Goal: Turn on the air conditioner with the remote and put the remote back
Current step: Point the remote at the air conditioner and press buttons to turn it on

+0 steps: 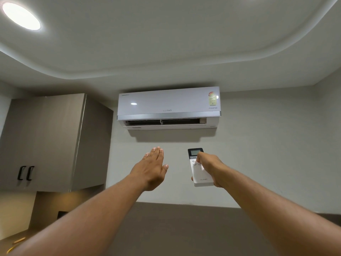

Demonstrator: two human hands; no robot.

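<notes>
A white wall-mounted air conditioner [168,106] hangs high on the wall ahead, its bottom louvre swung open. My right hand [212,167] holds a white remote [200,175] upright below the unit's right half, thumb resting on the buttons under the small grey display. My left hand [152,168] is stretched out flat beside it, fingers together and straight, palm turned away from me, holding nothing. Both arms reach up towards the unit.
A grey upper cabinet [46,141] with two black handles fills the left wall. A dark panel [175,228] spans the wall below my arms. A round ceiling light [21,15] glows at top left. A counter corner with a yellowish object [17,242] shows at bottom left.
</notes>
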